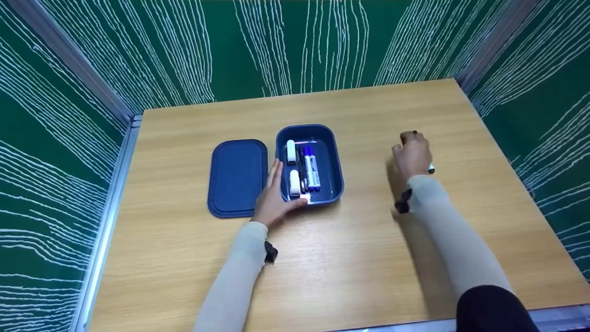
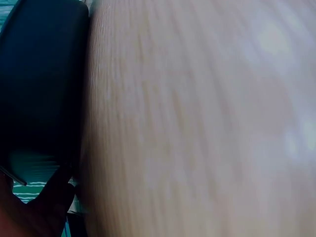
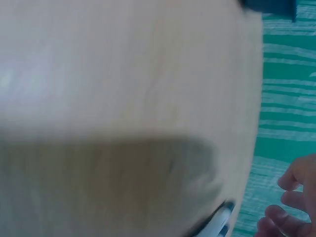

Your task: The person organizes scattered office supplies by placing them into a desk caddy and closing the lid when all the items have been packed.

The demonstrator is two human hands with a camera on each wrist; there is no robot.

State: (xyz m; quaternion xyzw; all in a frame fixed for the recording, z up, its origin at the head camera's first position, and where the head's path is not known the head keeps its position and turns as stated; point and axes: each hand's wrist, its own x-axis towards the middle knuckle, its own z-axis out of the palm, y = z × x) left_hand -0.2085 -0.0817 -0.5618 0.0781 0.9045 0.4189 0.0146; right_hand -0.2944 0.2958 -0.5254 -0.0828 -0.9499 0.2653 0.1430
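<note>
A dark blue rectangular box (image 1: 329, 161) stands uncovered on the table. Inside lie two blue-and-white markers (image 1: 311, 173), a black pen (image 1: 302, 170) and two small white oblong items (image 1: 291, 152). My left hand (image 1: 272, 199) rests at the box's near left corner, fingers straight along its left side and thumb at the near rim. In the left wrist view, that hand (image 2: 42, 207) is dark beside the box wall. Over the table to the right, my right hand (image 1: 413, 157) hovers with loosely bent fingers. Below it, a marker-like item (image 3: 217, 222) lies partly out of view.
The box's flat blue lid (image 1: 237, 177) lies to its left, close to the left hand. The wooden table (image 1: 359, 258) is bordered by metal rails (image 1: 110, 180). Green panels with white wavy lines (image 1: 295, 46) stand at the back and sides.
</note>
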